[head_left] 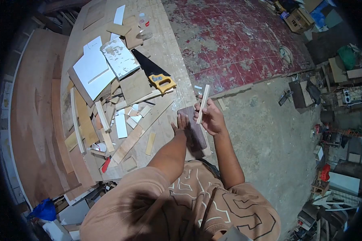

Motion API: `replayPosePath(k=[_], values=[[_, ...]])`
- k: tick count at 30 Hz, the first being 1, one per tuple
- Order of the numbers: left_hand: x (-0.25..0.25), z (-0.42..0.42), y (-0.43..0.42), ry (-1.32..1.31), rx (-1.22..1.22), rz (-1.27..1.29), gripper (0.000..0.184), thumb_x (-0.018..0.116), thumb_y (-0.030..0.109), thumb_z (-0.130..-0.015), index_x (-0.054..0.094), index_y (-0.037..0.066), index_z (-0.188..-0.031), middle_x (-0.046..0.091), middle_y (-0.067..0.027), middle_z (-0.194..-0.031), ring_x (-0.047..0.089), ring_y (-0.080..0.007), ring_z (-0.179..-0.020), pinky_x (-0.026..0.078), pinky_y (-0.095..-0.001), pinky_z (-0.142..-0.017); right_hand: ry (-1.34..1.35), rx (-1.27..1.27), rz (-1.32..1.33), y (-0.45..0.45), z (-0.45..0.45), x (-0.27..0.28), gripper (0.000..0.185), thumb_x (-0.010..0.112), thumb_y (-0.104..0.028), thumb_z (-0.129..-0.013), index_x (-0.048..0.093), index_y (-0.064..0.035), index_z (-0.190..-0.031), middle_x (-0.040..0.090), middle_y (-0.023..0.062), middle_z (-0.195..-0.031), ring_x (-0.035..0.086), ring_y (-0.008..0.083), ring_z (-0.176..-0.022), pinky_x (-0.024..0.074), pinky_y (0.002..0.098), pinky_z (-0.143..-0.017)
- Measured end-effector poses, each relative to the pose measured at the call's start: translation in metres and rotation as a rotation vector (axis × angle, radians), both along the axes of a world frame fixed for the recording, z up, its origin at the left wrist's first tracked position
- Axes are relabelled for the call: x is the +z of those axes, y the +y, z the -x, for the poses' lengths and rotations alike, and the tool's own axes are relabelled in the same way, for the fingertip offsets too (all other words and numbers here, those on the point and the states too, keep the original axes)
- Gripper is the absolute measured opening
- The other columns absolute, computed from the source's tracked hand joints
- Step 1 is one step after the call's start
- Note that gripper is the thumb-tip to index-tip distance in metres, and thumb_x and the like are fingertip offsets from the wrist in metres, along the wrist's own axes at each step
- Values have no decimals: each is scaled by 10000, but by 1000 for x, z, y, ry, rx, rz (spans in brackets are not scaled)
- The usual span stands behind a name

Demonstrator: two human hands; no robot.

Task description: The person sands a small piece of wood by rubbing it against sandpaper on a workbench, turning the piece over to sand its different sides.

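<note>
- Right grip (214,119) holds a wooden stick (204,97), raised near the dark block (197,135).
- Left grip (182,123) lies wide and flat on that block.
- Saw (151,68) rests beyond it, on the worktop (171,43).

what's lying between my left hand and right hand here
In the head view, a dark brown wooden piece lies between them: your left hand rests on its edge, while your right hand holds a pale wooden stick.
</note>
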State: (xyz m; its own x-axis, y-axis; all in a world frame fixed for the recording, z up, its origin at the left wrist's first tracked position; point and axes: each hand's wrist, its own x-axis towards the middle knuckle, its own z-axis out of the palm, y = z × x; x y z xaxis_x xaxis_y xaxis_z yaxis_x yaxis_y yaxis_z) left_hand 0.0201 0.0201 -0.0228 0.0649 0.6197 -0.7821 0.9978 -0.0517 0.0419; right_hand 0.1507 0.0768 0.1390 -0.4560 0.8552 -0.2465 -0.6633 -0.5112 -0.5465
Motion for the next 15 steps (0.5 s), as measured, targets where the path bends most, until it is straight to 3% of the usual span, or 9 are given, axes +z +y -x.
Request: replayPosePath(k=[2,8,15], values=[[-23,1,-3,-111,49,-54,1521,868,545,-547,-186,52,-1526,-251,-208,-1588,-271,-395,-1449,36,-756,-1074,64,2,17,-1,1,1,583,582,-119,-862,366,-68,-1401,539,99,-965,587,215,-809,509,348,-690],[-5,-1,0,-88,57,-4,1526,873,543,-542,-185,52,-1526,-251,-209,-1588,-270,-395,-1449,35,-754,-1075,301,64,25,-4,3,-1,768,622,-208,-810,300,-45,-1488,465,84,-887,460,178,-723,422,291,-633],[-1,0,3,-76,52,17,1532,878,541,-535,-184,52,-1526,-252,-210,-1588,-269,-395,-1450,33,-752,-1077,427,90,52,-7,-2,-7,851,611,-246,-800,233,-7,-1523,468,86,-904,460,165,-720,416,283,-630]])
